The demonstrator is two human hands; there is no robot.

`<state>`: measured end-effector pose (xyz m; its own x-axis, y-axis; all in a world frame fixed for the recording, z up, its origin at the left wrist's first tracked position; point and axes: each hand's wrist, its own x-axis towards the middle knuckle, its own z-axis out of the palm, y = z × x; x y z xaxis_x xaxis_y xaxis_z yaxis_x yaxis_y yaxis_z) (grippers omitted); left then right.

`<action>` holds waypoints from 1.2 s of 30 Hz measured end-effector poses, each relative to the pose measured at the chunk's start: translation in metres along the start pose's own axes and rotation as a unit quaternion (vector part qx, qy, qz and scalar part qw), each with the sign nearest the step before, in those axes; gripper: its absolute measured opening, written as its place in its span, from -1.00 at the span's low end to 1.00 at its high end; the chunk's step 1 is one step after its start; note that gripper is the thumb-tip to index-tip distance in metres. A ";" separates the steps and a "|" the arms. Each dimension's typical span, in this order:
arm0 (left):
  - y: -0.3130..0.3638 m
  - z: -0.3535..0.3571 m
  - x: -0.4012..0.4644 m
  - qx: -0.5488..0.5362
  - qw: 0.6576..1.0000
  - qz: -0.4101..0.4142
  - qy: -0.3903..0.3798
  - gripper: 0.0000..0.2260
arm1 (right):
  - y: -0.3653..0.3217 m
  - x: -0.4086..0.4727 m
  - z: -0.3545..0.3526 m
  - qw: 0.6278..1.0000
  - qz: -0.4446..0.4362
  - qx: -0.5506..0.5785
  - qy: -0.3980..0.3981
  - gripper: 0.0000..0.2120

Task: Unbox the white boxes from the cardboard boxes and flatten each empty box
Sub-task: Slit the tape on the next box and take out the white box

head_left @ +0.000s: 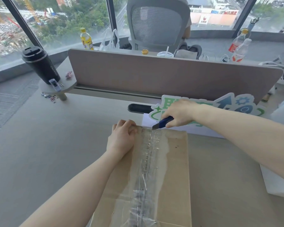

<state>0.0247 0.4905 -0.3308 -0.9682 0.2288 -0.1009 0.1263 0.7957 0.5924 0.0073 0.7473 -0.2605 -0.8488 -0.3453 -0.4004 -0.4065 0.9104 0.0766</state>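
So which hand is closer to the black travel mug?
Left. The left hand grips the cardboard box's far left corner, on the black travel mug's side; the right hand holds the blue box cutter farther right.

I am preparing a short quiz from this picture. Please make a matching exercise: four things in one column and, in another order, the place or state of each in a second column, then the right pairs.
1. utility knife
2. cardboard box
3. black tumbler
4. yellow bottle

a. behind the desk divider, near the window
b. taped shut along its top
c. held in the right hand
d. on the small round shelf, far left

Pairs: 1-c, 2-b, 3-d, 4-a
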 end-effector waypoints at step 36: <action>-0.044 -0.022 -0.088 0.074 0.977 0.125 -0.155 -0.38 | -0.183 -0.012 -0.006 0.788 0.459 0.410 0.011 -0.79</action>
<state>0.0999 0.4232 -0.3305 -0.7944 0.5670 -0.2179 0.4031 0.7604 0.5091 0.0902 0.5832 -0.2640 -0.6674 0.5482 -0.5041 0.7297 0.6168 -0.2953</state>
